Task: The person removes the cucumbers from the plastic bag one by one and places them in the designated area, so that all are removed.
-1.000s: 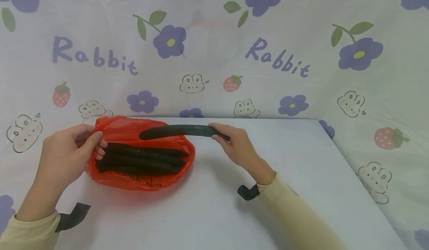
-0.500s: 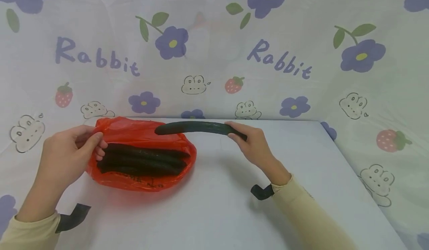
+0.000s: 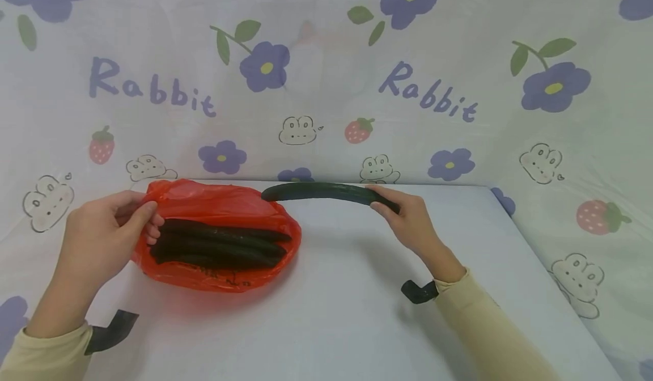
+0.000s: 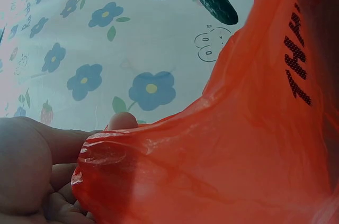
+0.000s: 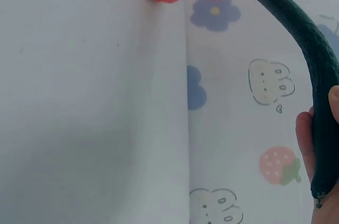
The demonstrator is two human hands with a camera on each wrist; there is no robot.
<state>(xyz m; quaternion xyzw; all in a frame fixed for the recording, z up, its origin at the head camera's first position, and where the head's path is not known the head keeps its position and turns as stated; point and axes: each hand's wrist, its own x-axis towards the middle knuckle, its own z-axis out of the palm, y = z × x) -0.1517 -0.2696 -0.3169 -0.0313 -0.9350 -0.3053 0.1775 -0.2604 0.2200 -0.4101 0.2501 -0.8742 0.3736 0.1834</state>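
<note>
A red plastic bag (image 3: 219, 282) lies on its base at the left of the table, its mouth facing up toward the head view. Several dark green cucumbers (image 3: 219, 245) lie side by side inside it. My left hand (image 3: 104, 236) pinches the bag's left rim; the left wrist view shows the red film (image 4: 222, 155) stretched from thumb and fingers. My right hand (image 3: 410, 216) grips one curved cucumber (image 3: 321, 191) by its right end, holding it level above the table. In the right wrist view the stem end of that cucumber (image 5: 320, 123) sits by the palm.
The white table (image 3: 326, 324) runs back to a cloth (image 3: 326, 75) printed with flowers, strawberries and rabbits. Black straps (image 3: 420, 291) stick out from both sleeve cuffs.
My right hand has moved right with the cucumber, whose far tip has gone from over the bag's middle to its right edge. My left hand keeps its hold on the rim.
</note>
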